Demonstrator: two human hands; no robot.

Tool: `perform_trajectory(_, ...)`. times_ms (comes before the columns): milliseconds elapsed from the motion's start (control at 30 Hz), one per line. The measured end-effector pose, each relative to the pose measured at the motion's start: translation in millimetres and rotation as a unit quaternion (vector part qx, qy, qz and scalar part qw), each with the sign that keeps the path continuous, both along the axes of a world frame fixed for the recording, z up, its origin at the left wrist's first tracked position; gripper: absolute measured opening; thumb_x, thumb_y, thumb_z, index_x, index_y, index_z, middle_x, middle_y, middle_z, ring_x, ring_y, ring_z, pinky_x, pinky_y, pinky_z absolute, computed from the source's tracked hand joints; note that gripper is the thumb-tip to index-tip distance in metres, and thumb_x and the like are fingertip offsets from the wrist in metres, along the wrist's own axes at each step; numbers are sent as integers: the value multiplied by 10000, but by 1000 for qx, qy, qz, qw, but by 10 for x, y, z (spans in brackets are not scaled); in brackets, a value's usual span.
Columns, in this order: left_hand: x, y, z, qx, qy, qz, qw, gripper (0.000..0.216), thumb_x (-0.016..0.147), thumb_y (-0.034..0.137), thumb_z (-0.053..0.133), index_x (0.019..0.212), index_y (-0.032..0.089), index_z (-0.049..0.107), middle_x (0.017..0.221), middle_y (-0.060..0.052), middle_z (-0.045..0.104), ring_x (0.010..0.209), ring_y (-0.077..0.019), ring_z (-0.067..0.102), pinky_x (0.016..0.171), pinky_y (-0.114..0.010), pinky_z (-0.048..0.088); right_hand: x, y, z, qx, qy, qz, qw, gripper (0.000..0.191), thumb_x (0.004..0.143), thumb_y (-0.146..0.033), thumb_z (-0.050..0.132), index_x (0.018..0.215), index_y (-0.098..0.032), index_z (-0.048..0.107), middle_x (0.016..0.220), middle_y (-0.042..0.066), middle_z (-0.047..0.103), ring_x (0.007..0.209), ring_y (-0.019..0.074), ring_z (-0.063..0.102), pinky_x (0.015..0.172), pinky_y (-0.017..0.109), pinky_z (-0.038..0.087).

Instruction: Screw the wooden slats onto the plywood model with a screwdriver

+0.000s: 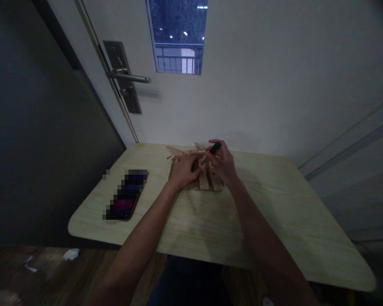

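Observation:
My left hand rests on a flat brown piece that looks like cardboard or wood, thumb and index finger apart. Pale wood-coloured strips lie across its right part, close to my left thumb. In my right hand is a thin tool with a black handle, held in a pinch and slanting down to the left. Its tip points at the strips near my left fingers; whether it touches them I cannot tell. Dim light blurs the small parts between the hands.
Thin pale scraps lie behind the brown piece. A phone, partly pixelated, lies left on the light wood-grain table. Beyond the table's back edge stands a white door with a metal handle. White litter is on the floor.

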State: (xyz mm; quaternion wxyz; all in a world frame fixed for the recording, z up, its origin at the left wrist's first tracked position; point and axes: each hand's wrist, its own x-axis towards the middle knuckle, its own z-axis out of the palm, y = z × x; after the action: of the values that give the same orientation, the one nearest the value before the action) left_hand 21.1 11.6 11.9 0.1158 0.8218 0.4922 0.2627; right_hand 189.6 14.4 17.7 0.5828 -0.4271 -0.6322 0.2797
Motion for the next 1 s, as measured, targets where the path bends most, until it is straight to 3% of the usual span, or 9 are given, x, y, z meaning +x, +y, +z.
perform_trajectory(433,3,8,-15,1,5,0,1000,495,835,272,564,1325,212,609,1421,-99,616,1333,-327,525,1072,-530,397,5,-3,30,8,-59,3,998,279,861,-414,651,1082,-248,618,869,16,728,758,184,678,759,369,541)
perform_trajectory(633,-6,12,-32,3,8,-1,1000,504,842,285,566,1343,232,595,1459,-81,589,1342,-314,514,1076,-517,401,-8,-65,52,12,-136,-8,991,487,921,-347,593,1387,-282,464,884,15,732,654,172,629,655,332,510)
perform_trajectory(700,-7,14,-37,5,6,-2,1000,502,844,280,563,1342,224,597,1461,-81,587,1346,-312,511,1084,-512,396,-13,-88,59,20,-131,-9,991,491,938,-344,569,1407,-286,437,976,35,743,707,178,661,692,340,529)
perform_trajectory(900,-12,26,-60,11,1,-7,1000,486,856,292,563,1335,219,605,1437,-87,602,1347,-318,512,1093,-521,386,5,-73,139,86,-157,-10,984,343,976,-335,483,1296,-260,581,1195,87,705,999,213,683,914,400,545)
perform_trajectory(1000,-16,31,-74,16,-2,-9,1000,473,860,291,558,1326,219,606,1438,-87,601,1342,-316,514,1087,-530,387,7,-59,179,125,-166,0,978,395,1011,-338,376,1330,-260,595,1125,79,719,1050,202,666,963,396,529)
